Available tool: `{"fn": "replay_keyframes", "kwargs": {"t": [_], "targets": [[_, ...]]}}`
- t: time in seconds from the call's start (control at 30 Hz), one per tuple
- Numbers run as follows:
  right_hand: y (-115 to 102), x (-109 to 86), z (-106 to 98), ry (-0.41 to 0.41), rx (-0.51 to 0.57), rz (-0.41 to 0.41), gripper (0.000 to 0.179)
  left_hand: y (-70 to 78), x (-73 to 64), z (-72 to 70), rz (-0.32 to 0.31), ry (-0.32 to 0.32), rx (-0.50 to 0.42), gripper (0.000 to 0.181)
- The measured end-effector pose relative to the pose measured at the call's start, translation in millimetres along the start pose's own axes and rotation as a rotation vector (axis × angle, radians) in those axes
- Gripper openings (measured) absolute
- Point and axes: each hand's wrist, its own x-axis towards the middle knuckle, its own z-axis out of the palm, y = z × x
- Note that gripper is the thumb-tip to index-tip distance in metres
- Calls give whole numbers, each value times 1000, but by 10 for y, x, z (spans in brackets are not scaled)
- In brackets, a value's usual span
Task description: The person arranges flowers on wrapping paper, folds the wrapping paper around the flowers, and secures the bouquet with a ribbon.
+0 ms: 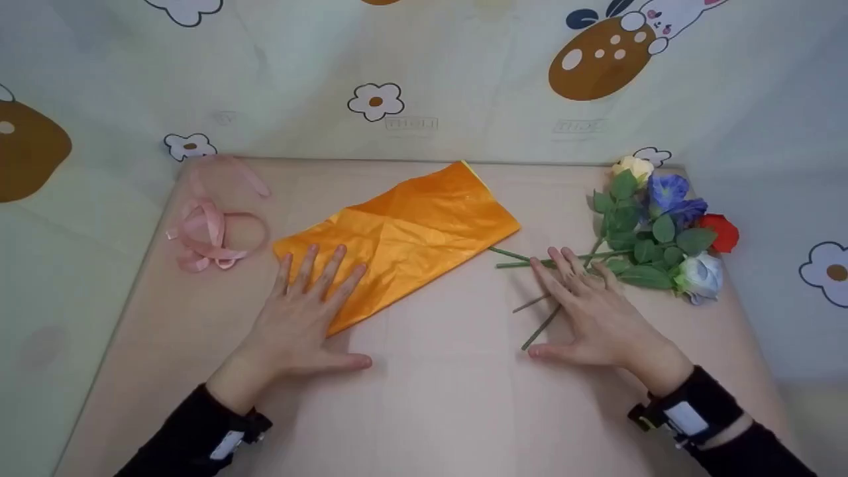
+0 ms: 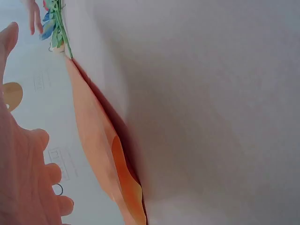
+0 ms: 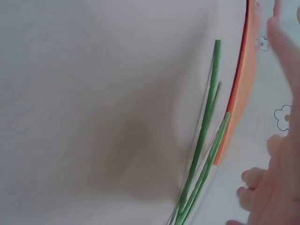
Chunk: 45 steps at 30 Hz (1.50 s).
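Head view: two hands point(image 1: 291, 324) point(image 1: 596, 321) (spread, gripping nothing) over one orange sheet point(image 1: 417, 238), four stems point(image 1: 542, 328)

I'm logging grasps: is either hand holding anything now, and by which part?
Nothing is held. The left hand is spread over the orange sheet, the right hand over the flower stems.

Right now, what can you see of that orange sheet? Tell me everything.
The sheet is bright orange, creased and satiny, with a thin yellow edge at its right end; whether it is fabric or wrapping, I can't tell. It lies slantwise on the table, its right end farther away. The left wrist view shows one edge lifting into an open fold. The left hand spreads over its left end, apparently just above it. A stem reaches its lower right edge; contact is unclear.
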Motion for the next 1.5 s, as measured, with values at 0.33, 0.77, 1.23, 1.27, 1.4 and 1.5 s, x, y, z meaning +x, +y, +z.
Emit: {"fn": "replay_keyframes", "kwargs": {"t": [0.33, 0.77, 1.23, 1.27, 1.4, 1.5], "targets": [[-231, 655, -22, 207, 135, -40, 84, -227, 177, 16, -138, 44, -102, 123], [-517, 1378, 107, 151, 175, -87, 67, -559, 533, -106, -334, -5, -240, 113], [-667, 1486, 245, 19, 188, -55, 75, -549, 586, 24, -318, 133, -192, 66], [-668, 1476, 257, 16, 187, -60, 74, -544, 580, 33, -319, 138, -193, 63], [-660, 1438, 305, 25, 189, -80, 71, -507, 542, 50, -315, 159, -179, 50], [-643, 1396, 327, 37, 184, -93, 72, -448, 492, 64, -325, 149, -201, 44]]}}
